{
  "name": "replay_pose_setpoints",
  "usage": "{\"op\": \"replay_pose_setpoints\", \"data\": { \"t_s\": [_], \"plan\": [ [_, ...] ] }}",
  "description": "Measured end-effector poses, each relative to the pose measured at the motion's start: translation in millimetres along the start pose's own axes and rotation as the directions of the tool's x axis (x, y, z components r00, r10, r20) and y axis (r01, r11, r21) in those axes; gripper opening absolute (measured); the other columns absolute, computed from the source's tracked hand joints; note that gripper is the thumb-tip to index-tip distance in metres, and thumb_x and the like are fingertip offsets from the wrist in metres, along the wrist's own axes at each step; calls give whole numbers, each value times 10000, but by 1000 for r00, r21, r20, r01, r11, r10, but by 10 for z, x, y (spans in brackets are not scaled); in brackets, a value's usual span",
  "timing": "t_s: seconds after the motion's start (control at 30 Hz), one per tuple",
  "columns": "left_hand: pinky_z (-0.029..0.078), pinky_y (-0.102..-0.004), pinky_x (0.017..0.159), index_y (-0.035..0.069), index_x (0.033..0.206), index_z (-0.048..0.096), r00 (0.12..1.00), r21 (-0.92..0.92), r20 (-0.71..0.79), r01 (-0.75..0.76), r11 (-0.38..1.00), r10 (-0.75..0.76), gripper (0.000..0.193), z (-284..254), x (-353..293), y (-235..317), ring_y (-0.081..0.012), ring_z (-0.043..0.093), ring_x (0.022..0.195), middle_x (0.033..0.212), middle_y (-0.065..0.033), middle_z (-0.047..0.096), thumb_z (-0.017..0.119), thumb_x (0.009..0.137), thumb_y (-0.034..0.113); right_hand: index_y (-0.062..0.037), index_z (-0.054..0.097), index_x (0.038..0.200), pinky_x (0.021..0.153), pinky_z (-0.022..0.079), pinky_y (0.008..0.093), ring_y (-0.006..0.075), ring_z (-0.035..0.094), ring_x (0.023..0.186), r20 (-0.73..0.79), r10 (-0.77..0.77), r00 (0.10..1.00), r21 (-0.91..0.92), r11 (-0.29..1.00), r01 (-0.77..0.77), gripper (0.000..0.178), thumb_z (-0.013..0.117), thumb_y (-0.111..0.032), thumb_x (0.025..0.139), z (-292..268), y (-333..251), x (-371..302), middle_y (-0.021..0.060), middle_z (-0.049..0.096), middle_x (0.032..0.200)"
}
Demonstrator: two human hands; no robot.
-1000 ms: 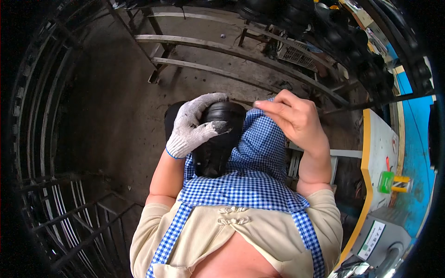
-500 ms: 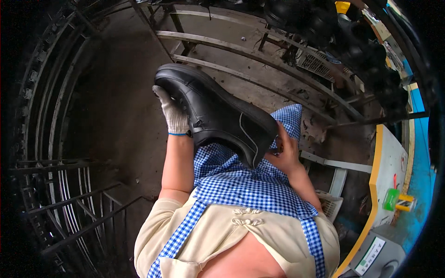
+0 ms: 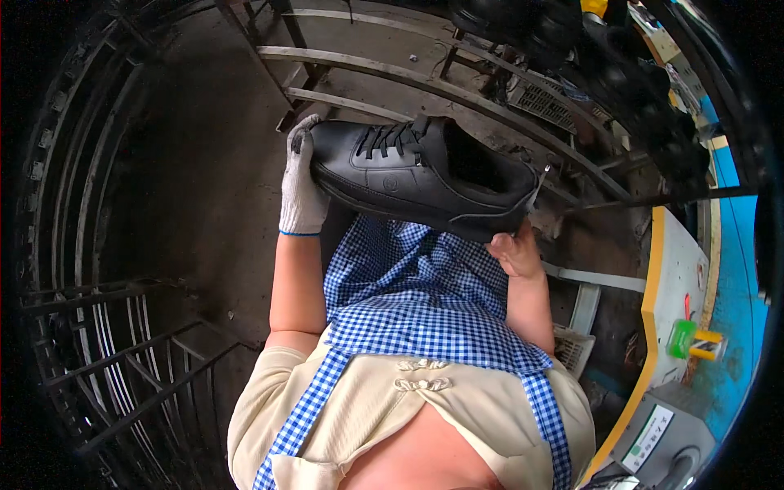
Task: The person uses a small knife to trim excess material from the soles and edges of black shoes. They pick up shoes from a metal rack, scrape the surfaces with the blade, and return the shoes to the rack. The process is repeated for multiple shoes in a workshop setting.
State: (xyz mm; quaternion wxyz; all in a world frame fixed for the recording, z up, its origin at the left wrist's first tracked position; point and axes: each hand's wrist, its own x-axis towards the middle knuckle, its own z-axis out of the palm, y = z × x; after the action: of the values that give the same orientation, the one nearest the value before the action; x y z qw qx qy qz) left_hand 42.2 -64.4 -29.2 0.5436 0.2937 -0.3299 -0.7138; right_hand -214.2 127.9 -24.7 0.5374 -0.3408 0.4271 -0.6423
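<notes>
A black lace-up leather shoe (image 3: 400, 175) is held up in front of my lap, its laces and dark opening facing upward and its toe to the left. My left hand (image 3: 302, 184), in a white knit glove, grips the toe end. My bare right hand (image 3: 518, 249) is closed under the heel at the other end. Beside the heel, above my right fingers, rises a thin, pale, pointed thing (image 3: 541, 184); its kind is unclear. A blue-and-white checked apron (image 3: 433, 318) lies over my lap below the shoe.
A metal rail rack (image 3: 392, 77) stands ahead, with dark shoes (image 3: 563, 37) at upper right. A plastic crate (image 3: 543, 106) sits behind it. To the right are a yellow-edged board (image 3: 649, 302), a green-and-yellow roll-like item (image 3: 694, 340) and a grey machine (image 3: 661, 441). Dark metal racks (image 3: 147, 351) stand left.
The shoe has been turned over from its side, so its laces and opening now face up. My left hand has moved around the toe; my right hand has shifted lower under the heel.
</notes>
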Motion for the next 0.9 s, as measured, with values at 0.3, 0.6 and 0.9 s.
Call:
{"op": "replay_pose_setpoints", "data": {
  "t_s": [0.3,0.6,0.9],
  "plan": [
    [518,-342,840,86,1415,419,978,2,208,-3,1000,3,545,250,-205,171,-184,596,1011,1299,-107,541,577,962,346,-68,524,1301,384,378,159,88,563,618,-307,-249,919,290,895,340,696,797,-161,667,-586,-346,-213,64,625,1144],
    [525,-306,684,34,1230,545,976,-53,187,122,991,-111,256,251,-318,-21,-165,614,802,1017,-98,639,513,982,87,-26,524,1187,387,323,203,83,398,444,-444,-896,-14,-559,265,786,394,624,-52,807,-154,-1958,153,60,596,802],
    [539,-295,744,21,1227,539,945,140,228,208,968,-236,299,284,-535,-121,-163,629,828,1015,-106,645,534,928,27,-4,343,1374,443,421,222,77,550,617,-392,-865,313,-669,502,548,751,788,-245,819,-450,-3008,1296,85,626,950]
  ]
}}
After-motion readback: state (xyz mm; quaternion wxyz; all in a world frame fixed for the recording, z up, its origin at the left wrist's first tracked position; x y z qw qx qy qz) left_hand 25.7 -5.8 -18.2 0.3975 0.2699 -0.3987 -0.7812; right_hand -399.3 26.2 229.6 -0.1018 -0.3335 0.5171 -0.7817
